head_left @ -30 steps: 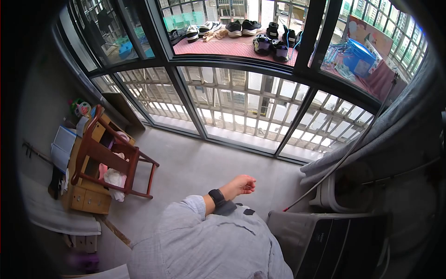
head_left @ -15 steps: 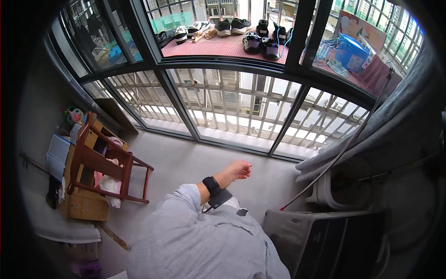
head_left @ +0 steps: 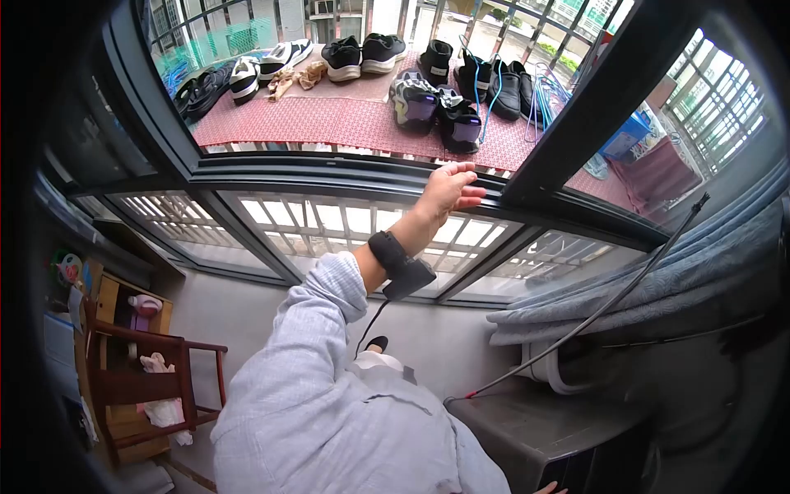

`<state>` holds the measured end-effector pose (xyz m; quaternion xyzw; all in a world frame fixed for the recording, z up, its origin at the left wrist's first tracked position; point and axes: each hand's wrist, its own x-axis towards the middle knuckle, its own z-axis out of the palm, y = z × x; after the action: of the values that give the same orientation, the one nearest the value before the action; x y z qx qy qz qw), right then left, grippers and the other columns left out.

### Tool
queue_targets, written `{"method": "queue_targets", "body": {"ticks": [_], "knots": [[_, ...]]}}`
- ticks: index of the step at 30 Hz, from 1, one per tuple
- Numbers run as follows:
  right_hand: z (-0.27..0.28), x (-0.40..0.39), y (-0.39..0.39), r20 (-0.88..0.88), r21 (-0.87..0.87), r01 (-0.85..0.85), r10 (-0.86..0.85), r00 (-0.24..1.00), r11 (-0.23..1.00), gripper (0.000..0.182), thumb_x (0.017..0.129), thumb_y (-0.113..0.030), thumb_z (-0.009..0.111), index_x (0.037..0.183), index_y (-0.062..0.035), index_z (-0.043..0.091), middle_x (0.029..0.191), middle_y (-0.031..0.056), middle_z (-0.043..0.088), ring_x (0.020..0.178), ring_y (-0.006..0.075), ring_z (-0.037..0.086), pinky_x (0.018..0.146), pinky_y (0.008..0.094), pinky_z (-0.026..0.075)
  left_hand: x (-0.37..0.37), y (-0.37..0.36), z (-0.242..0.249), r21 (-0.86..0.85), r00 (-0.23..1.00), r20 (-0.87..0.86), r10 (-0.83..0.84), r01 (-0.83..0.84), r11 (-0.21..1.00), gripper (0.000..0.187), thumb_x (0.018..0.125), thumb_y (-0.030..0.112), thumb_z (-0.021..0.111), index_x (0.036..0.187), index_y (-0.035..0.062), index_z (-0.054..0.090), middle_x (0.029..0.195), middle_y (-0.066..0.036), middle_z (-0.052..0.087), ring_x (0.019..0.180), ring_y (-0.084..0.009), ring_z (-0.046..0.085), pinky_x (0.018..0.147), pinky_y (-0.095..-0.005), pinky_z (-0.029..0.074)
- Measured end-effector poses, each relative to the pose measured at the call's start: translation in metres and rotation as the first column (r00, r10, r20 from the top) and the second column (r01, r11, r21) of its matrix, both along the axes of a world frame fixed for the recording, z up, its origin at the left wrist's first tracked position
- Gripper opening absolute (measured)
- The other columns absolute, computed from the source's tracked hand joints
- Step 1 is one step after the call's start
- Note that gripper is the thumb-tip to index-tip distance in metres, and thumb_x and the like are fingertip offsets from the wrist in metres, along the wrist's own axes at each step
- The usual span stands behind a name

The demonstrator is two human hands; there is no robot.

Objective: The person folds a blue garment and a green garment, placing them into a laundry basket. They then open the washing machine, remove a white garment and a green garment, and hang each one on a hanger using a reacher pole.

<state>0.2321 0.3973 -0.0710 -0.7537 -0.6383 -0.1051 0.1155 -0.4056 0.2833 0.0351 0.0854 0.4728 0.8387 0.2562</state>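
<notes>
My left hand point(head_left: 448, 191) reaches up to the dark window rail point(head_left: 329, 170), fingers apart and nothing in them. A black strap with a small dark device is around that wrist. Just beyond the hand, black and purple shoes point(head_left: 459, 123) stand on a red patterned mat point(head_left: 271, 123) outside the opening. More shoes point(head_left: 341, 59) are lined up behind, with blue cords over some of them. Only the fingertips of my right hand point(head_left: 553, 489) show at the bottom edge, apart, beside the dark box-shaped unit point(head_left: 543, 424); the rest is out of frame.
A red-brown wooden chair point(head_left: 140, 387) with cloths stands at the left by a wooden cabinet point(head_left: 107, 300). At the right, a long pole point(head_left: 584, 300) leans across the grey curtain point(head_left: 592, 276). Outside at the right is a blue container point(head_left: 627, 136).
My left hand has moved up and forward from over the floor to the window rail. The view has come closer to the shoes. My right fingertips have appeared at the bottom edge.
</notes>
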Motion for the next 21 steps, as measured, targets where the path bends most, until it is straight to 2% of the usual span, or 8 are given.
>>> {"method": "queue_targets", "body": {"ticks": [4,7,10,12,15,18,19,21], "knots": [[-0.006,-0.010,0.007,-0.056,-0.100,0.057,-0.063,0.996,0.993,0.065,0.086,-0.053,0.046,0.132,-0.0076,0.040,0.136,0.0256,0.032,0.125,0.0407,0.031,0.098,0.0536,0.030,-0.079,0.036,0.034,0.066,0.981,-0.174,0.083,-0.072,0.995,0.035,0.088,0.008,0.049,0.121,-0.0049,0.044,0.101,-0.013,0.054,0.086,-0.0192,0.059,0.071,-0.0278,0.052],[0.014,-0.023,-0.004,-0.109,-0.142,-0.016,0.000,0.994,0.990,0.067,0.086,-0.052,0.046,0.133,-0.0066,0.038,0.137,0.0262,0.030,0.127,0.0405,0.029,0.101,0.0488,0.028,-0.137,0.073,0.046,0.117,0.968,-0.205,0.142,-0.120,0.986,0.047,0.085,0.004,0.050,0.127,-0.0091,0.034,0.101,-0.016,0.050,0.081,-0.0198,0.056,0.069,-0.0291,0.052],[0.020,-0.032,-0.003,-0.122,-0.198,0.039,-0.064,0.990,0.979,0.066,0.086,-0.051,0.046,0.134,-0.0057,0.037,0.138,0.0271,0.028,0.128,0.0408,0.027,0.104,0.0448,0.027,-0.189,0.105,0.047,0.010,0.993,-0.027,0.113,-0.113,0.994,0.038,0.084,0.001,0.051,0.118,-0.0117,0.039,0.097,-0.017,0.048,0.080,-0.0261,0.056,0.064,-0.0343,0.053],[0.010,-0.025,0.004,-0.117,-0.196,0.048,-0.072,0.990,0.979,0.066,0.086,-0.050,0.046,0.135,-0.0065,0.035,0.139,0.0260,0.027,0.129,0.0400,0.026,0.104,0.0459,0.026,-0.219,0.122,0.038,-0.056,0.993,0.030,0.115,-0.113,0.992,0.025,0.084,0.001,0.049,0.106,-0.0109,0.044,0.096,-0.019,0.048,0.080,-0.0305,0.057,0.062,-0.0371,0.053],[0.003,-0.013,0.007,-0.108,-0.208,0.095,-0.119,0.987,0.973,0.067,0.086,-0.050,0.045,0.137,-0.0077,0.032,0.142,0.0231,0.024,0.130,0.0385,0.023,0.104,0.0475,0.024,-0.239,0.132,0.030,-0.136,0.987,0.118,0.112,-0.096,0.986,0.022,0.085,0.005,0.050,0.103,-0.0083,0.047,0.095,-0.018,0.050,0.072,-0.0295,0.059,0.056,-0.0344,0.054],[0.005,-0.027,0.005,-0.158,-0.240,0.151,-0.192,0.968,0.959,0.066,0.087,-0.049,0.045,0.138,-0.0088,0.030,0.144,0.0197,0.021,0.132,0.0373,0.019,0.105,0.0489,0.022,-0.235,0.142,0.037,-0.284,0.998,0.058,-0.013,0.029,0.958,0.023,0.083,0.014,0.058,0.098,-0.0024,0.052,0.094,-0.015,0.051,0.069,-0.0252,0.059,0.054,-0.0318,0.053],[0.009,-0.032,0.003,-0.175,-0.253,0.172,-0.220,0.960,0.952,0.066,0.087,-0.048,0.045,0.138,-0.0092,0.030,0.145,0.0186,0.020,0.133,0.0369,0.018,0.105,0.0494,0.021,-0.226,0.145,0.041,-0.334,0.997,-0.029,0.078,-0.083,0.939,0.019,0.079,0.016,0.062,0.087,-0.0012,0.058,0.080,-0.012,0.058,0.057,-0.0207,0.058,0.042,-0.0300,0.049],[0.015,-0.037,0.003,-0.194,-0.266,0.180,-0.236,0.952,0.947,0.067,0.087,-0.048,0.045,0.140,-0.0101,0.026,0.146,0.0173,0.016,0.134,0.0365,0.014,0.107,0.0491,0.018,-0.227,0.161,0.035,-0.409,0.988,-0.006,0.153,-0.142,0.901,0.026,0.078,0.022,0.065,0.089,-0.0001,0.057,0.083,-0.012,0.058,0.057,-0.0209,0.058,0.042,-0.0296,0.048]]}}
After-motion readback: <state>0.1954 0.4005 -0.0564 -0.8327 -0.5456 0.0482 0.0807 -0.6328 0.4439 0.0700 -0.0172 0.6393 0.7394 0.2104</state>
